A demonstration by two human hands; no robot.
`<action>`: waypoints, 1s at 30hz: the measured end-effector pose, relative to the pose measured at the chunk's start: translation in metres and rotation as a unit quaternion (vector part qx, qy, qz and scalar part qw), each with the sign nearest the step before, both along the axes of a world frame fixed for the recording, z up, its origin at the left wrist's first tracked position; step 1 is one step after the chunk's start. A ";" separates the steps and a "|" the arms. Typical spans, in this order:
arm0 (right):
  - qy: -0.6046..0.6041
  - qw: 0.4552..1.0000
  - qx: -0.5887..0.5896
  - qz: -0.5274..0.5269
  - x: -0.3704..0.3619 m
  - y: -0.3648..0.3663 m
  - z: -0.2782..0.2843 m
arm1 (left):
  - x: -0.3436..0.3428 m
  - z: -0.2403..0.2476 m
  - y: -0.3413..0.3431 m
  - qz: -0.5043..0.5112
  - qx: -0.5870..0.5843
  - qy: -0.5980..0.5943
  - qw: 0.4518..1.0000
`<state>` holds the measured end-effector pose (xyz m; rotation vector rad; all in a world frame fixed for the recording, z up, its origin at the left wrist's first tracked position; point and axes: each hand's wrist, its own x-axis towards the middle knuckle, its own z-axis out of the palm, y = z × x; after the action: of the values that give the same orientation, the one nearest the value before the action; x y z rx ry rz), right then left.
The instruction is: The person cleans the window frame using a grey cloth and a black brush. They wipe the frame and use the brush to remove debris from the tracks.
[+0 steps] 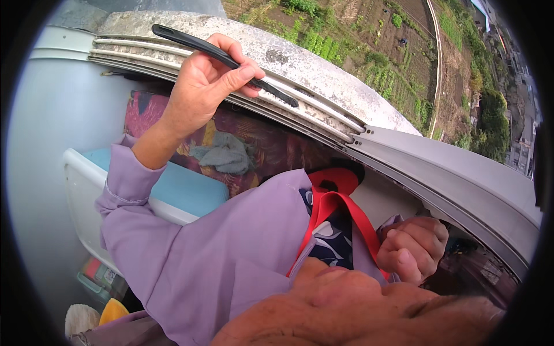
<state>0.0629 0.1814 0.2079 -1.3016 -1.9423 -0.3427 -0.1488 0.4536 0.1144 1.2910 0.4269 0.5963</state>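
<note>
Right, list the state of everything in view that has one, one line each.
Brush: held at a tilt
Left hand: closed on the brush
Left sleeve: back from the wrist
Right hand: curled, nothing visible in it
Cloth: crumpled
Window: open
Ledge: stained
Red strap: hanging over the chest

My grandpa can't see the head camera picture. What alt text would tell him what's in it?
Left hand holding a black brush at a window track; right hand curled beside a red strap. A cloth lies indoors; garden plots show outside.
</note>
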 end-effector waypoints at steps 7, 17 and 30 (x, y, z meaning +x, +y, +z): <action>0.014 0.999 0.007 -0.041 0.000 -0.016 -0.016 | 0.045 -0.027 -0.038 -0.094 -0.041 -0.024 0.994; -0.017 0.997 -0.024 -0.075 0.005 -0.035 -0.015 | 0.070 -0.039 -0.019 -0.197 0.039 0.016 0.979; 0.029 0.997 0.029 -0.069 0.013 -0.040 -0.021 | 0.020 0.017 0.025 -0.151 0.148 0.062 0.975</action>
<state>0.0761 0.1416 0.1867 -1.3963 -1.7869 -0.4213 -0.1287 0.4782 0.1315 1.6493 0.2405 0.3293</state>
